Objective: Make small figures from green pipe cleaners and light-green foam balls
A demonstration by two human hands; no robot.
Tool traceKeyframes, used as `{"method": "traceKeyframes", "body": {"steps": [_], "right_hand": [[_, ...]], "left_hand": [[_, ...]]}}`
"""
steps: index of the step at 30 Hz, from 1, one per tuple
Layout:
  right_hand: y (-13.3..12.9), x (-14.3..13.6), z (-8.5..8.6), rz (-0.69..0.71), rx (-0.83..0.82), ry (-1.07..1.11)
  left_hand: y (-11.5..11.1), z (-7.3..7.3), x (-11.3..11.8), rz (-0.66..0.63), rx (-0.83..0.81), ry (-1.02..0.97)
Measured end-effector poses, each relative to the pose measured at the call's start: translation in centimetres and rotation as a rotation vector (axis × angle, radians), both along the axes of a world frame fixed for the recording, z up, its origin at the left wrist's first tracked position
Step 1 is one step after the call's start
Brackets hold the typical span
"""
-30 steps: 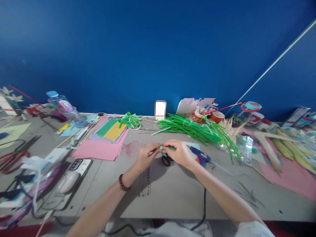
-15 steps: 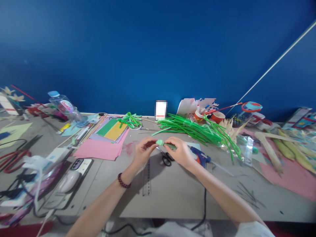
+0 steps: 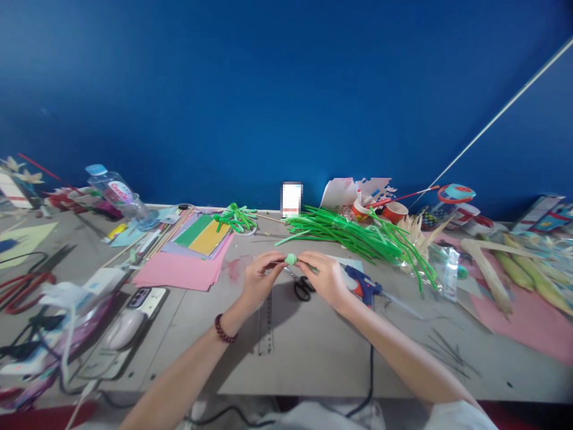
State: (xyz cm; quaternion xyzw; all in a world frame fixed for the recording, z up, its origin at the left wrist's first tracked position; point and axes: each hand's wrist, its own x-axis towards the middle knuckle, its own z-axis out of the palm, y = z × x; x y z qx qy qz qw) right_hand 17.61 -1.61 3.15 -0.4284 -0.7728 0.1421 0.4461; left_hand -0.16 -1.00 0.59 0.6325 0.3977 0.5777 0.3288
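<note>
Between my two hands, over the middle of the table, is a small pale green piece (image 3: 290, 258), rounded and perhaps paper; its exact kind is too small to make out. My left hand (image 3: 264, 272) pinches it from the left with thumb and fingertips. From the right, my right hand (image 3: 323, 273) grips its other side in the same way. Black-handled scissors (image 3: 302, 289) lie on the table just below the hands, their blades pointing up and left. A clear ruler (image 3: 266, 325) lies below my left hand. Right of my right hand rests a blue glue gun (image 3: 367, 288).
A bundle of green pipe cleaners (image 3: 349, 233) lies behind my hands. Pink paper sheets (image 3: 179, 270) are at left, near a phone (image 3: 145, 298) and a computer mouse (image 3: 126, 329). A plastic bottle (image 3: 117, 190) stands back left. Corn husks (image 3: 519, 263) lie at right.
The pale green piece has turned slightly between my fingertips and looks rounder. My right fingers have closed in nearer to it; both arms stay almost in place.
</note>
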Motion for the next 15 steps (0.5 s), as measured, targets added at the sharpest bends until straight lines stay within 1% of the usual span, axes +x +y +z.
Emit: {"method": "traceKeyframes", "body": {"steps": [7, 12, 15], "right_hand": [[0.16, -0.22, -0.62, 0.013, 0.036, 0.01], [0.35, -0.08, -0.23, -0.004, -0.053, 0.042], [0.44, 0.06, -0.07, -0.002, -0.059, 0.04]], "left_hand": [[0.03, 0.28, 0.02, 0.0, 0.021, 0.019], [0.27, 0.51, -0.26, -0.063, -0.018, -0.002], [0.32, 0.46, -0.32, -0.095, 0.026, 0.027]]}}
